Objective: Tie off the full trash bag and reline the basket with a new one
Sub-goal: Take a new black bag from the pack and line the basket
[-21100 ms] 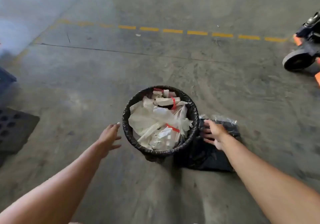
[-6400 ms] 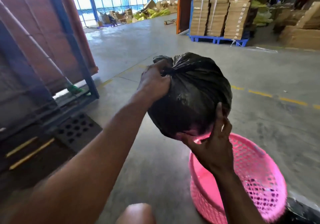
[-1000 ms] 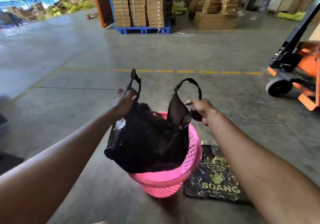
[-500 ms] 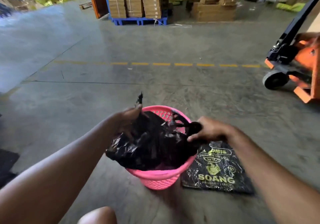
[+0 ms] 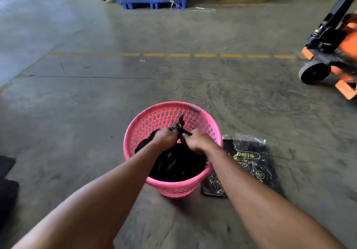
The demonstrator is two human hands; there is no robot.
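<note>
A pink perforated basket [image 5: 160, 113] stands upright on the concrete floor in front of me. A new black bag [image 5: 177, 165] lies crumpled inside it, below the rim. My left hand [image 5: 166, 137] and my right hand [image 5: 197, 141] are both down inside the basket, close together, each pinching a handle strip of the black bag near its top. The full tied bag is out of view.
A flat pack of black bags [image 5: 249, 162] with yellow print lies on the floor just right of the basket. An orange pallet jack [image 5: 332, 55] stands at the far right. Stacked cartons on a blue pallet [image 5: 152, 3] sit far ahead, beyond a dashed yellow line [image 5: 193, 55].
The bag was held spread above the basket by its handles a second ago. Both hands have since dropped into the basket with it and come together. The view has tilted down.
</note>
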